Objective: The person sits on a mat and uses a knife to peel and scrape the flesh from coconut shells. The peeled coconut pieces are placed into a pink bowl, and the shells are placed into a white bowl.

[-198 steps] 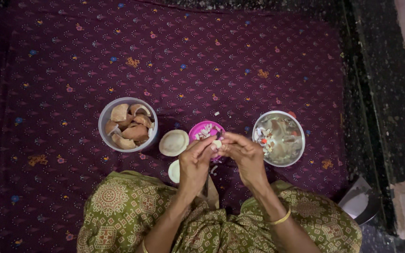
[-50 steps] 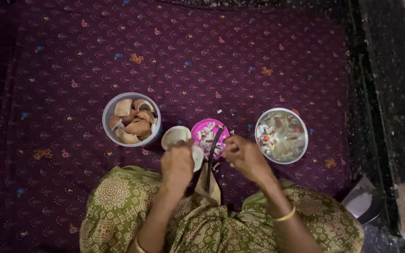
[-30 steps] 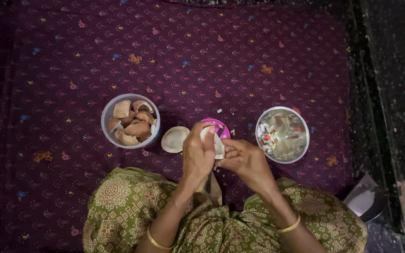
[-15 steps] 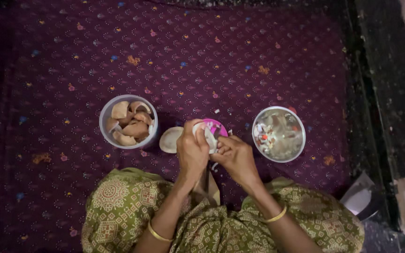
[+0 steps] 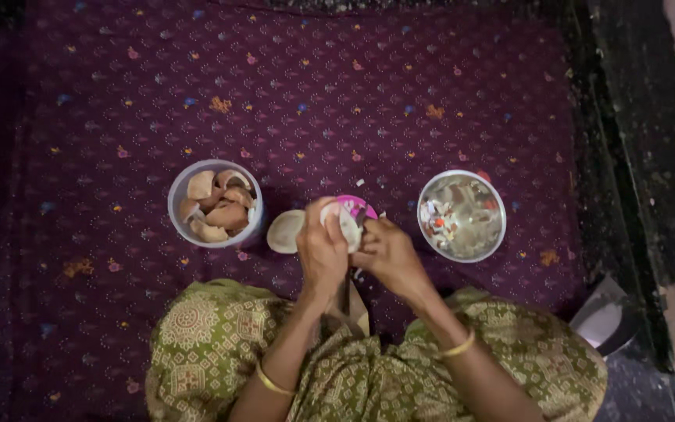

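My left hand holds a small pale dough round over a pink bowl. My right hand pinches the same round from the right, fingers closed on its edge. A second flat pale round lies on the cloth just left of my left hand. Most of the pink bowl is hidden behind both hands.
A grey bowl with folded tan pieces stands at the left. A steel bowl with mixed bits stands at the right. All rest on a purple patterned cloth. A dark stone ledge runs along the right, with a metal item below it.
My left hand lifted a round from beside the pink bowl and brought it over the bowl. My right hand closed in on it. Both hands shifted slightly left.
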